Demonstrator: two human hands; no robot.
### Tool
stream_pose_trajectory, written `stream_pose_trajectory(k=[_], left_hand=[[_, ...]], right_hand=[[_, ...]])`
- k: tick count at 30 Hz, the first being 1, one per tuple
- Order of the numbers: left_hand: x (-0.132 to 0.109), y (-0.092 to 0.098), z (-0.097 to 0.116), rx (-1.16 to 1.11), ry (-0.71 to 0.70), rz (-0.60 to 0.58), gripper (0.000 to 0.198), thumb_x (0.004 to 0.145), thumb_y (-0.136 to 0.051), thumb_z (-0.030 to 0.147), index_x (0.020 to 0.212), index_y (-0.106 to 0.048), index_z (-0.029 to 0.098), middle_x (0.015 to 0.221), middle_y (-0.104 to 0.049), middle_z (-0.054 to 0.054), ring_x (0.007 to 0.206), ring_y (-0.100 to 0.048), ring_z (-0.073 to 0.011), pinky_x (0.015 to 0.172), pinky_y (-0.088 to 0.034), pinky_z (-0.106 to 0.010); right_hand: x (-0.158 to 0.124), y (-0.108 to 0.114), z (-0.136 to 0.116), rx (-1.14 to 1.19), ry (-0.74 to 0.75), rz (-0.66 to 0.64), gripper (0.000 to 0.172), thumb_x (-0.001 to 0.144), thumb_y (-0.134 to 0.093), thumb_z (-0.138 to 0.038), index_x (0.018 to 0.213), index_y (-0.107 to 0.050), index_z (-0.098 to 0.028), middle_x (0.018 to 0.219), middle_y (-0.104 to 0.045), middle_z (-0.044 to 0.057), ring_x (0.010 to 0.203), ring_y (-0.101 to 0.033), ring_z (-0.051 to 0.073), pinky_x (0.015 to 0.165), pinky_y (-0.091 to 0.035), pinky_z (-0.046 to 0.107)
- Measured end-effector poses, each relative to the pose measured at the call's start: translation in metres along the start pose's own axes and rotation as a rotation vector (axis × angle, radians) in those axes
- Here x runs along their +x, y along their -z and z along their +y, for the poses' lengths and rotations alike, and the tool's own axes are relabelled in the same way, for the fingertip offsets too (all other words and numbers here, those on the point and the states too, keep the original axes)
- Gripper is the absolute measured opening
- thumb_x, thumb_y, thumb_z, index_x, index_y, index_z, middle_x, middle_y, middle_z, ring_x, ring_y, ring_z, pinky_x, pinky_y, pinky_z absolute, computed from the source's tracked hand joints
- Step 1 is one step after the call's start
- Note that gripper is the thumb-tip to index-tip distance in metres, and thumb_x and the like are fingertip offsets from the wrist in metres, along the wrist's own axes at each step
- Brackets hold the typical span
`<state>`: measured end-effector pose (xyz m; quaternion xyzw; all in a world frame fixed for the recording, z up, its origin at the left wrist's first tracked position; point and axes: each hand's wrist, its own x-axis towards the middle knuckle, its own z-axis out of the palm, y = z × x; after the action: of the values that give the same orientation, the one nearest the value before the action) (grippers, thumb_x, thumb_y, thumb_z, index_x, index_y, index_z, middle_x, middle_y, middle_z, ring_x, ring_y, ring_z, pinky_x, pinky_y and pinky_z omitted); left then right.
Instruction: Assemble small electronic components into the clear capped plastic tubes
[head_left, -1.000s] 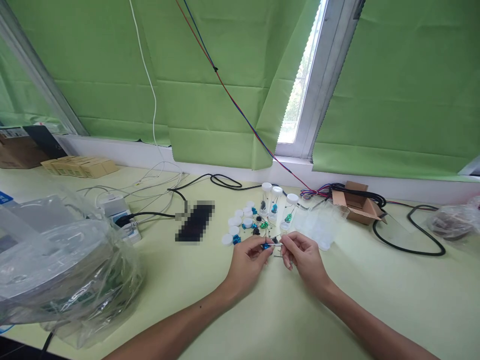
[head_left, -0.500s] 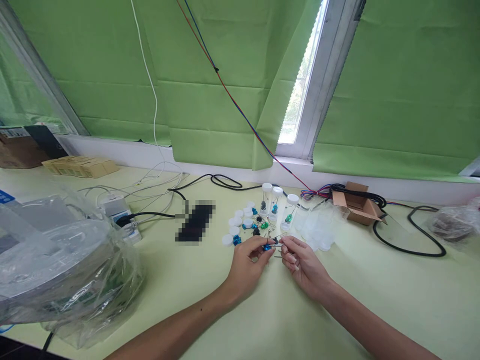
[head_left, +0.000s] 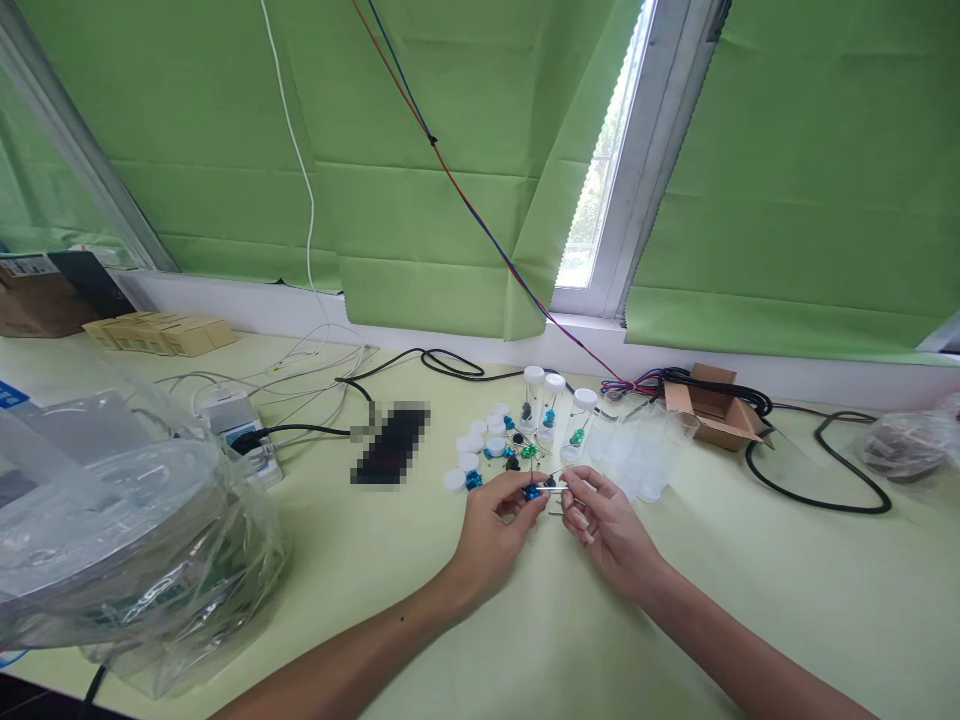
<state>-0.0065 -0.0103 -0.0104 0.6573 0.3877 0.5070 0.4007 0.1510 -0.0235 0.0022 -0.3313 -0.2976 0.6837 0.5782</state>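
My left hand point(head_left: 504, 508) pinches a small shiny blue part point(head_left: 532, 492) between thumb and fingertips, with a thin dark stem standing up from it. Closed on a thin silvery rod point(head_left: 553, 489), my right hand point(head_left: 606, 520) points it leftward at the blue part; the rod's exact kind is too small to tell. Just beyond my fingers lie green pieces point(head_left: 529, 451), a black piece point(head_left: 513, 464) and another blue piece point(head_left: 474, 480). White round caps point(head_left: 455, 481) are scattered to the left of these. Three capped clear vials point(head_left: 577, 425) stand behind, with coloured pieces inside.
Clear plastic pieces point(head_left: 637, 460) lie right of the vials, near an open cardboard box point(head_left: 712, 405) and black cable point(head_left: 847, 508). A blurred-out dark object point(head_left: 391, 447) sits left of the caps. A plastic-wrapped spool point(head_left: 135, 530) fills the left side.
The blue part has shifted slightly left and its stem stands straighter. More of the silvery rod shows between my hands. Both hands stay in nearly the same place.
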Motion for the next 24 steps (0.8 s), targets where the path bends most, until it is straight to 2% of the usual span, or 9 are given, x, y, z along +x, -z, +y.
stream_pose_trajectory(k=[10,15,19,24], left_hand=[[-0.0008,-0.0007,0.0024,-0.007,0.025,-0.002,0.022,0.081,-0.069,0.034,0.093,-0.073,0.016,0.085,-0.068,-0.006,0.063,-0.058,-0.013,0.054,-0.045,-0.023],[-0.0009,-0.0008,0.004,0.007,0.03,-0.018,0.02,0.082,-0.068,0.034,0.091,-0.072,0.017,0.084,-0.068,-0.006,0.063,-0.056,-0.0126,0.055,-0.044,-0.023],[-0.0004,-0.0001,0.0033,0.014,0.036,-0.021,0.019,0.083,-0.067,0.034,0.09,-0.072,0.017,0.083,-0.067,-0.005,0.061,-0.055,-0.0121,0.055,-0.044,-0.023],[0.0004,0.0005,0.0034,0.012,0.034,-0.021,0.02,0.083,-0.066,0.034,0.09,-0.072,0.016,0.084,-0.067,-0.006,0.063,-0.056,-0.0127,0.056,-0.044,-0.023]], right_hand=[[0.0021,0.0006,-0.0012,-0.415,0.273,0.022,0.034,0.076,-0.075,-0.048,0.078,-0.06,-0.018,0.058,-0.06,-0.002,0.042,-0.05,0.009,0.041,-0.037,0.023],[0.0026,0.0039,-0.0004,-0.496,0.352,0.005,0.031,0.079,-0.073,-0.047,0.077,-0.06,-0.018,0.058,-0.061,-0.001,0.042,-0.052,0.01,0.041,-0.038,0.024],[0.0029,0.0043,-0.0003,-0.44,0.284,-0.002,0.032,0.077,-0.074,-0.047,0.078,-0.06,-0.018,0.058,-0.061,-0.001,0.042,-0.052,0.01,0.04,-0.039,0.023],[0.0031,0.0017,-0.0023,-0.185,0.061,0.02,0.036,0.067,-0.083,-0.044,0.074,-0.06,-0.017,0.058,-0.059,-0.003,0.041,-0.044,0.006,0.038,-0.033,0.019]])
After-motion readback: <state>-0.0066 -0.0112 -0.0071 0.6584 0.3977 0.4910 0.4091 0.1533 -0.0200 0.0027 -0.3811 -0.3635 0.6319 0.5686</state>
